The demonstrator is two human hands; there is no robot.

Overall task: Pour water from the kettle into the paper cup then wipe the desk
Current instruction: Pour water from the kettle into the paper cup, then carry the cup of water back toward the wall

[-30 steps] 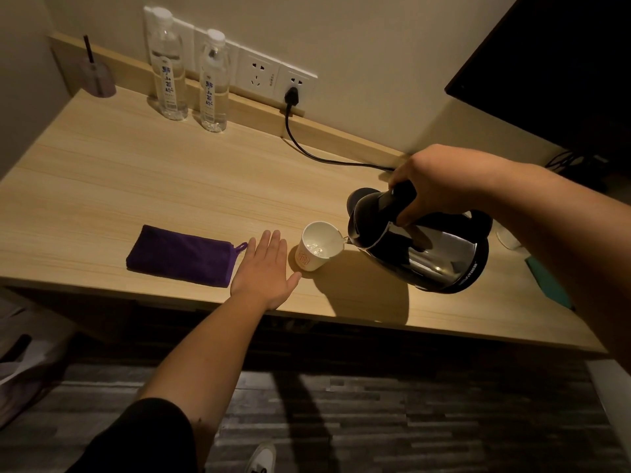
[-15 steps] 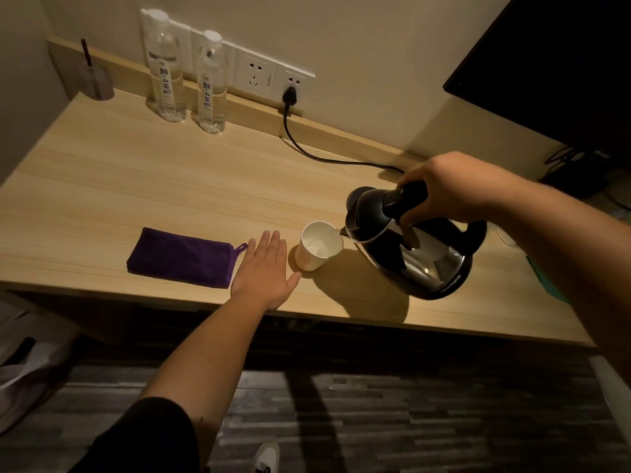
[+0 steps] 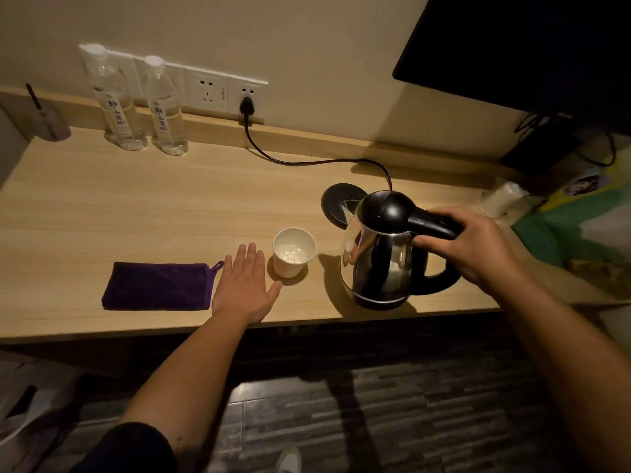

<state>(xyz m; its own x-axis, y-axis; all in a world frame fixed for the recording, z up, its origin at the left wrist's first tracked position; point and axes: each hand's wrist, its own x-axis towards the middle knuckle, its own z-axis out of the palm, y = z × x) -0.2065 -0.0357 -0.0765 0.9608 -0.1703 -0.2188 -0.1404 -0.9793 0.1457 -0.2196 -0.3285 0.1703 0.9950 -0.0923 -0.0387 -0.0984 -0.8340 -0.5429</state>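
Note:
A steel kettle (image 3: 379,257) with a black lid and handle stands upright near the wooden desk's (image 3: 136,206) front edge. My right hand (image 3: 467,244) is closed around its handle. Just left of the kettle stands a white paper cup (image 3: 293,253) with water in it. My left hand (image 3: 244,285) lies flat and open on the desk, beside the cup, thumb near its base. A folded purple cloth (image 3: 158,286) lies left of that hand.
The kettle's black base (image 3: 336,204) sits behind it, its cord (image 3: 293,162) running to a wall socket (image 3: 246,97). Two water bottles (image 3: 143,104) stand at the back left. A dark screen (image 3: 519,46) hangs at upper right, with bags (image 3: 577,227) below it.
The kettle has swung from its tilted pouring position over the cup back to upright, lower and a little right of the cup. My left hand has stayed in place.

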